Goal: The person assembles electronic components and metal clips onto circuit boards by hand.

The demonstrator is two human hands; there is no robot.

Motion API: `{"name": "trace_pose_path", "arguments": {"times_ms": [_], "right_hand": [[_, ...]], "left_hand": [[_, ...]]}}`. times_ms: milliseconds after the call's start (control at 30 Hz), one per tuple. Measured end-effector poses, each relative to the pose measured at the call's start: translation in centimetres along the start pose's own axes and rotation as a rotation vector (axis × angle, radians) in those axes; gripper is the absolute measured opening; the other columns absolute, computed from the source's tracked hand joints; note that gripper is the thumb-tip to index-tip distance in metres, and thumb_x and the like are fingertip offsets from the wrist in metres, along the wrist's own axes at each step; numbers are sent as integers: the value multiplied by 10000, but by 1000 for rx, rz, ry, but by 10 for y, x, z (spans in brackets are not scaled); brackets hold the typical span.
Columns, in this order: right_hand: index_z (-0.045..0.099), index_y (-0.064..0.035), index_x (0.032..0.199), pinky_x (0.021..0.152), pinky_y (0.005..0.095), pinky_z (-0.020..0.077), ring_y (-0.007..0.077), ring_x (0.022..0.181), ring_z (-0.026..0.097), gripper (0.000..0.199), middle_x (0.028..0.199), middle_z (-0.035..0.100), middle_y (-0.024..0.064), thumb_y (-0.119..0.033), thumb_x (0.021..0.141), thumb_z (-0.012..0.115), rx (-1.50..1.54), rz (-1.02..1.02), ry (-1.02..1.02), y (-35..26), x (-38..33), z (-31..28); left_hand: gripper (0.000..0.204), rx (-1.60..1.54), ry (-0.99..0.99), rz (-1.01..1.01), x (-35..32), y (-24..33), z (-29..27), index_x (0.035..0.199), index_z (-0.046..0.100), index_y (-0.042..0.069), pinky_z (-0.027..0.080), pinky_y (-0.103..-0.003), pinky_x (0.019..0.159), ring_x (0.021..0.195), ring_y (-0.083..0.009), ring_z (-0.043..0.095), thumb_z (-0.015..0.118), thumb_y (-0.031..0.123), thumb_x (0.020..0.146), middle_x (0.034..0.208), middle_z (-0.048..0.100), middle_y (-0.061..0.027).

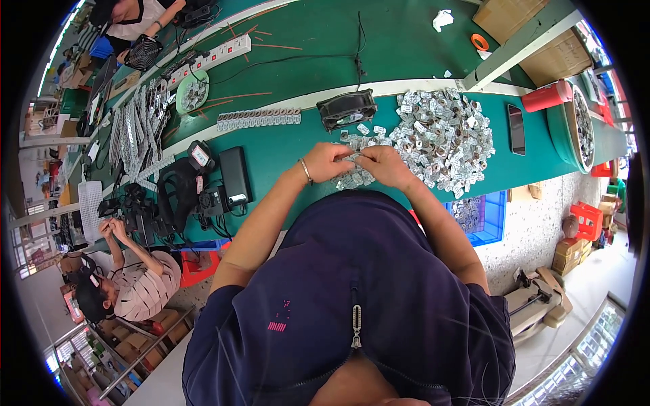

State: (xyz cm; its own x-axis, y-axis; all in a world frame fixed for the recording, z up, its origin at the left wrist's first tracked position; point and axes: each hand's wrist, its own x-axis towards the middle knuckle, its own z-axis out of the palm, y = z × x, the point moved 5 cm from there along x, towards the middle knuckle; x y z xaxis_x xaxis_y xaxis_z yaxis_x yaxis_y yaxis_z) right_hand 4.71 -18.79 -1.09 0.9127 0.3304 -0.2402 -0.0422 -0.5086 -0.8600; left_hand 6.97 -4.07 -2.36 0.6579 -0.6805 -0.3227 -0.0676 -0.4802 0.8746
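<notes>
Left hand (326, 162) and right hand (387, 166) pinch small silver part (357, 157) together; might slip into near silver pile (355, 177), get lost; big heap (443, 139) right could slide off table edge

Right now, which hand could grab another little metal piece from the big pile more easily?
Probably the right hand. It sits next to the big pile of metal pieces, which spreads out on its side. The left hand is farther away, and the right hand lies between it and the pile.
</notes>
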Motion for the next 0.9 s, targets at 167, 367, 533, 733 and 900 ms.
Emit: {"name": "trace_pose_path", "arguments": {"times_ms": [167, 367, 533, 733, 900], "right_hand": [[506, 2, 638, 500, 309, 364, 125, 520, 407, 266, 547, 448, 57, -177, 823, 574, 117, -52, -31, 6, 1, 1], [492, -14, 605, 481, 279, 331, 88, 532, 375, 304, 550, 454, 1, -198, 836, 564, 525, 122, -247, -2, -2, 3], [507, -7, 623, 485, 292, 340, 98, 523, 375, 300, 548, 449, 14, -203, 846, 554, 361, 160, -92, 16, 4, 3], [521, 16, 675, 529, 356, 395, 193, 508, 441, 274, 564, 470, 141, -209, 829, 553, 93, 76, 50, 13, 8, 1], [528, 25, 674, 546, 376, 409, 248, 524, 485, 278, 603, 511, 178, -210, 821, 547, 33, 35, 66, 2, 8, 0]], "left_hand": [[156, -231, -177, -225, -7, -2, 3, 883, 603, 32, 459, -226, 576, 649, -64, 556, 554, 179, 877, 720, 579, 11], [142, -387, -156, 130, -10, 2, 4, 869, 587, 17, 454, -220, 576, 608, -68, 529, 484, 109, 905, 692, 552, 17], [140, -415, -5, 150, -8, -4, 2, 949, 581, 18, 458, -237, 584, 635, -77, 543, 474, 94, 900, 702, 554, 12], [216, 230, 459, 219, -19, 15, -3, 1029, 588, 61, 482, -282, 571, 643, -182, 607, 563, 137, 829, 775, 629, -95], [229, 517, 626, 408, -26, 26, -1, 1004, 620, 91, 488, -326, 554, 643, -262, 601, 608, 184, 795, 804, 635, -77]]}}
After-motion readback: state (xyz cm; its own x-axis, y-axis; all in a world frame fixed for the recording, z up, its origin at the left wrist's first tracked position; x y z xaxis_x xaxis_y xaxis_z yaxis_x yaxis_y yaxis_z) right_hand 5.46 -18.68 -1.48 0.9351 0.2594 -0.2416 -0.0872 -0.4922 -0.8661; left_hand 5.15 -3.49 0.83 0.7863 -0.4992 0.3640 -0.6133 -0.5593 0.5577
